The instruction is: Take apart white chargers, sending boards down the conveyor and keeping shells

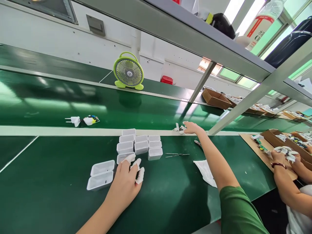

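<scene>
My left hand [126, 180], with white finger covers, is spread and bent over the green bench, holding nothing visible. Its index finger overlaps the near edge of a white plastic box [121, 158], the closest in a cluster of small white boxes [141, 148]. Stretched out to the pale rail, my right hand [191, 127] has its fingers closed at a white plug with small parts [177, 127]; the fingers partly hide it. Two more open white boxes [100, 181] lie left of my left hand, with tiny dark bits inside.
Tweezers [177, 155], dark-handled pliers [198, 143] and a white cloth [205, 172] lie near my right arm. Another plug with a board [90, 120] rests on the green belt. A green fan [129, 72] stands behind. At right, a co-worker's hands [284, 156] hold white parts.
</scene>
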`<state>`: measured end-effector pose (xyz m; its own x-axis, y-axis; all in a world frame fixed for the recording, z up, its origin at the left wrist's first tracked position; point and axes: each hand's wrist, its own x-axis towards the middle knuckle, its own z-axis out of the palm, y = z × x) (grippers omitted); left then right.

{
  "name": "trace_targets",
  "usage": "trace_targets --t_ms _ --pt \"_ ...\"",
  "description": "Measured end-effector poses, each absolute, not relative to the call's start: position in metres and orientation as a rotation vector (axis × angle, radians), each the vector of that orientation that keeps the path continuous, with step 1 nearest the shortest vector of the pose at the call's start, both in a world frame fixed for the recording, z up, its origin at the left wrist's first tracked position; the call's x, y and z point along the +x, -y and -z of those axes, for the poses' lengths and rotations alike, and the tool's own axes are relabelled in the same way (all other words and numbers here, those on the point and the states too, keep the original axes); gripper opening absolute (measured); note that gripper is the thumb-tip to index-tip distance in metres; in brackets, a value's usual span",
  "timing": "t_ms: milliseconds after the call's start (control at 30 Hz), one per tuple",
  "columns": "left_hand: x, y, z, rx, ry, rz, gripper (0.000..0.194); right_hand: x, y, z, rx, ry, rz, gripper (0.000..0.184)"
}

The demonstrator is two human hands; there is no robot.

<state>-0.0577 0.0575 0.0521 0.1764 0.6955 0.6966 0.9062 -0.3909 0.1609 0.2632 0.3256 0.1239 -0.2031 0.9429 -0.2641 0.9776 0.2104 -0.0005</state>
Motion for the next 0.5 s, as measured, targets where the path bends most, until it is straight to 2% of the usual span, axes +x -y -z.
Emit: trace_targets --t_ms 267,400,500 --pt "-0.046 -0.039 -0.074 -2.451 1.396 1.296 0.020 0.229 -0.331 -0.127 1.868 -2.212 0.341 0.029" --pt "-0.038 -0.026 -0.080 -2.637 1.233 1.368 0.019 0.218 -0.323 -0.132 1.918 -2.310 0.418 0.028" --pt "-0.034 -0.023 -0.076 -2.566 1.299 1.443 0.020 0.217 -0.305 -0.144 1.949 -2.480 0.539 0.029"
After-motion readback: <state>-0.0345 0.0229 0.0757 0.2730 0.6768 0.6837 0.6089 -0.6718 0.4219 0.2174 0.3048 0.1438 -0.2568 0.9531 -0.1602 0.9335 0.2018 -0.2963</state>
